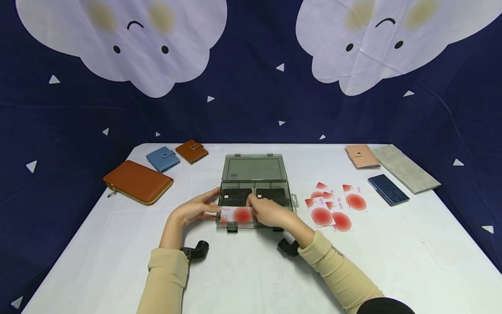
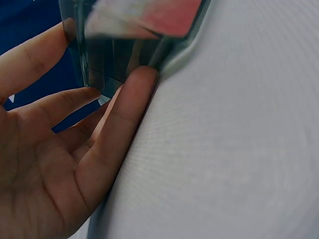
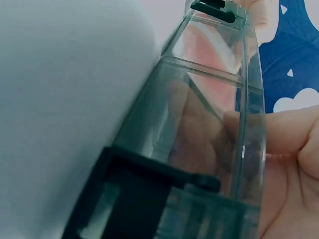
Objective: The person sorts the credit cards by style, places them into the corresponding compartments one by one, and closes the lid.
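Note:
A translucent green plastic box (image 1: 255, 168) stands in the middle of the table with its lid raised. Two black cards (image 1: 236, 196) with chips lie in its back compartments. My right hand (image 1: 270, 211) reaches into the front of the box and pinches the right end of a white card (image 1: 229, 213) with a red circle. That card lies lengthwise in the front left part; the right wrist view shows it through the clear wall (image 3: 197, 107). Against the box's left side rest the fairly straight fingers of my left hand (image 1: 195, 209), seen closely in the left wrist view.
Several red-and-white cards (image 1: 322, 217) lie right of the box. Beyond them are a dark blue wallet (image 1: 388, 189), a pink wallet (image 1: 362, 156) and a long grey wallet (image 1: 405, 169). At left are a large brown wallet (image 1: 137, 181), a blue one (image 1: 162, 158) and a small brown one (image 1: 191, 151).

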{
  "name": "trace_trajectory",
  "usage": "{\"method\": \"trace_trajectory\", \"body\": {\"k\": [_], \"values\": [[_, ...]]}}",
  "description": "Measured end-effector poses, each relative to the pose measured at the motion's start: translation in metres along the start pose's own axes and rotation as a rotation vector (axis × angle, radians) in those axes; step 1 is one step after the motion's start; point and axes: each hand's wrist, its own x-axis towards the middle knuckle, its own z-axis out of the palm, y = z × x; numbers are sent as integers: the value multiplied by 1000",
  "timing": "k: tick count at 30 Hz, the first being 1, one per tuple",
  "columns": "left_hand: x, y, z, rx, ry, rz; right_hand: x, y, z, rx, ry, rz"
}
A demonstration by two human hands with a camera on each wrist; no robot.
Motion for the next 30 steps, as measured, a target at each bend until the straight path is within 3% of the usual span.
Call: {"method": "trace_trajectory", "body": {"k": [8,13,16,20,23,25,30], "values": [[2,1,1,9,-5,4,1,-2,2,-79,-19,41],[1,0,1,23,-14,11,-4,2,-2,-124,-10,-6],[1,0,1,33,-2,2,-15,8,-11,-85,77,-46],[1,0,1,40,6,-2,-35,26,-23,-26,282,-65],[1,0,1,43,5,-1,-52,46,-30,-37,393,-17],[1,0,1,42,0,5,-62,59,-34,-53,422,43],[0,0,1,28,-6,11,-86,86,-37,-150,361,234]]}}
